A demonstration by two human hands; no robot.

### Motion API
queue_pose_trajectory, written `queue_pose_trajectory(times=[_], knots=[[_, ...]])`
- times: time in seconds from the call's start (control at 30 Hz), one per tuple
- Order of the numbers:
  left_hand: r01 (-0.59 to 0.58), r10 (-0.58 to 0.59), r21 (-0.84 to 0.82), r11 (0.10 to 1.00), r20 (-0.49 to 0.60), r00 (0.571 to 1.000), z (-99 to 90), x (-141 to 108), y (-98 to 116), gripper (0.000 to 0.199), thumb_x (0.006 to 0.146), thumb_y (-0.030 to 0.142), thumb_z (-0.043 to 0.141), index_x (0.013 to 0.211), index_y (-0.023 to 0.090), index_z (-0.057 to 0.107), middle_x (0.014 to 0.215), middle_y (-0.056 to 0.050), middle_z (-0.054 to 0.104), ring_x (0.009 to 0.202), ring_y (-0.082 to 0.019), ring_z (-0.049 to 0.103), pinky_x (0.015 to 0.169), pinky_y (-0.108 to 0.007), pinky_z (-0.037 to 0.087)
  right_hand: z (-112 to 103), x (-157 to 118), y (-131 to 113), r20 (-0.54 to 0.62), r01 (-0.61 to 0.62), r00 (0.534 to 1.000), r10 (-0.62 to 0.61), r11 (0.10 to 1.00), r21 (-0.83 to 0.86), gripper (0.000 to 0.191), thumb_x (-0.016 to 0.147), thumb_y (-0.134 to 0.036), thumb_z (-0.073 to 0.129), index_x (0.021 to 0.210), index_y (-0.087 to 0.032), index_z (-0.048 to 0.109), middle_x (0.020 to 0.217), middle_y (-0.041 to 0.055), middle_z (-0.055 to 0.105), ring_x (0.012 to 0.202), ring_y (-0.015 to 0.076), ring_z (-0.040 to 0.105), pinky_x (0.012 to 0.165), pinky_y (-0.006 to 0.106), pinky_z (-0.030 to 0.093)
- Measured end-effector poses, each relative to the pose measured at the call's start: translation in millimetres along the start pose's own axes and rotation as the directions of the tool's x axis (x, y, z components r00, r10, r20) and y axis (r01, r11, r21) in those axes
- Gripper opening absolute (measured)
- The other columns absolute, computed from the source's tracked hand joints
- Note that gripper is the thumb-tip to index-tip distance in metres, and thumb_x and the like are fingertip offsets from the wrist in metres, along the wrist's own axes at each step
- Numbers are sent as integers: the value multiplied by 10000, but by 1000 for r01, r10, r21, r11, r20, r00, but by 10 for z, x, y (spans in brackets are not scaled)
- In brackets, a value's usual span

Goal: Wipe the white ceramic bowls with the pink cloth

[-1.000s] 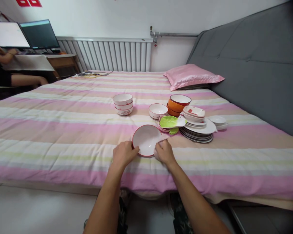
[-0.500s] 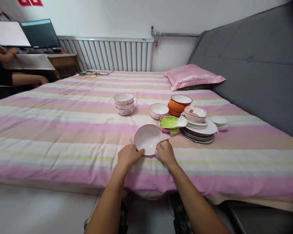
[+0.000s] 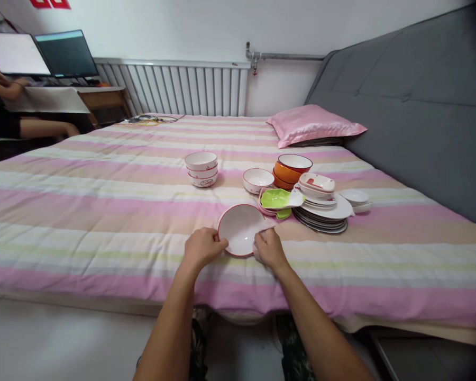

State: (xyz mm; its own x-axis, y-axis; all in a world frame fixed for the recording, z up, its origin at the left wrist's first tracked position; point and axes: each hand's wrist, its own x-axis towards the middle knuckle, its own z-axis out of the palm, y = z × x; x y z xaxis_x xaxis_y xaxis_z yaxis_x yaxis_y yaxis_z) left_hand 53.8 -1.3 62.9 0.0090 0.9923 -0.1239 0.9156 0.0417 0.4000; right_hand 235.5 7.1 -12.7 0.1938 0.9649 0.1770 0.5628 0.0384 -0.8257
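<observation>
A white bowl (image 3: 240,233) with a red rim is tilted towards me near the front of the bed. At its left edge my left hand (image 3: 203,246) pinches the rim, thumb on top. My right hand (image 3: 268,247) is closed at the bowl's right side around a thin pale cloth (image 3: 268,224), which also shows behind the bowl's edge. Behind stand a stack of white bowls (image 3: 202,169) and a single white bowl (image 3: 257,180) with a red rim. A green leaf-shaped dish (image 3: 275,198) lies to the right of the bowl I hold.
Orange bowls (image 3: 287,172), stacked plates (image 3: 321,221) and small white dishes (image 3: 357,198) stand on the right. Farther back are a pink pillow (image 3: 315,124) and cables (image 3: 154,120) on the striped bedspread (image 3: 103,211). A person (image 3: 8,100) sits at a desk with monitors.
My left hand has shifted slightly left and up along the bowl's rim. The bowl has moved very little, and my right hand stays at its right side.
</observation>
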Motion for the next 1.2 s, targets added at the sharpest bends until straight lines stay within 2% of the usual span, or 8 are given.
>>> queue_pose_trajectory(times=[0.17,0.33,0.5,0.6,0.7,0.77,0.93,1.2], knots=[[-73,68,-67,995,-65,996,-23,-14,-38,186,632,297,495,491,201,421,494,21,456,499,-128,409,503,-265,237,10,-6,18,13,10,1000,-10,1000,28,207,735,-292,412,541,-239,361,519,-16,476,540,148,466,539,257,326],[-105,86,-138,985,-135,987,-6,10,-72,220,632,291,515,483,201,381,468,38,393,488,-115,379,497,-254,231,12,7,27,-8,-5,1000,5,999,32,166,735,-312,417,589,-240,385,576,0,517,595,163,489,568,264,353],[-81,53,-277,958,-106,993,60,60,-146,314,699,418,549,528,201,401,516,29,446,532,-129,450,515,-249,271,12,35,25,5,-24,1000,24,999,38,87,731,-301,432,704,-228,470,676,34,586,679,195,545,631,284,396],[-29,-6,-368,929,-92,996,119,87,-183,389,654,563,615,663,191,503,647,-6,560,632,-172,539,558,-261,338,24,42,26,8,-36,999,35,998,49,144,735,-299,427,814,-214,512,737,54,615,728,215,568,665,299,414],[14,-50,-540,842,-52,997,156,88,-174,538,602,580,676,912,154,568,833,-68,639,757,-218,600,621,-284,411,43,44,37,8,-45,999,45,997,65,191,737,-306,426,869,-207,524,756,60,623,750,223,576,689,308,419],[4,-5,-626,780,0,1000,162,72,-146,570,618,555,681,988,131,588,895,-92,653,804,-232,610,657,-295,435,52,46,50,4,-49,999,49,996,80,193,737,-309,433,874,-210,525,755,54,623,752,217,574,695,305,417],[-37,96,-753,657,35,995,172,34,-75,501,656,491,693,995,125,646,953,-103,674,865,-248,607,723,-313,453,63,51,88,-10,-52,999,54,989,141,177,725,-334,462,844,-219,521,731,29,604,720,201,551,676,297,408],[13,71,-899,437,49,996,111,18,-1,430,652,469,718,904,122,691,825,-61,685,769,-204,604,665,-266,430,80,45,129,-3,5,1000,-5,955,296,184,733,-351,487,839,-210,539,755,2,587,730,173,549,727,308,438]])
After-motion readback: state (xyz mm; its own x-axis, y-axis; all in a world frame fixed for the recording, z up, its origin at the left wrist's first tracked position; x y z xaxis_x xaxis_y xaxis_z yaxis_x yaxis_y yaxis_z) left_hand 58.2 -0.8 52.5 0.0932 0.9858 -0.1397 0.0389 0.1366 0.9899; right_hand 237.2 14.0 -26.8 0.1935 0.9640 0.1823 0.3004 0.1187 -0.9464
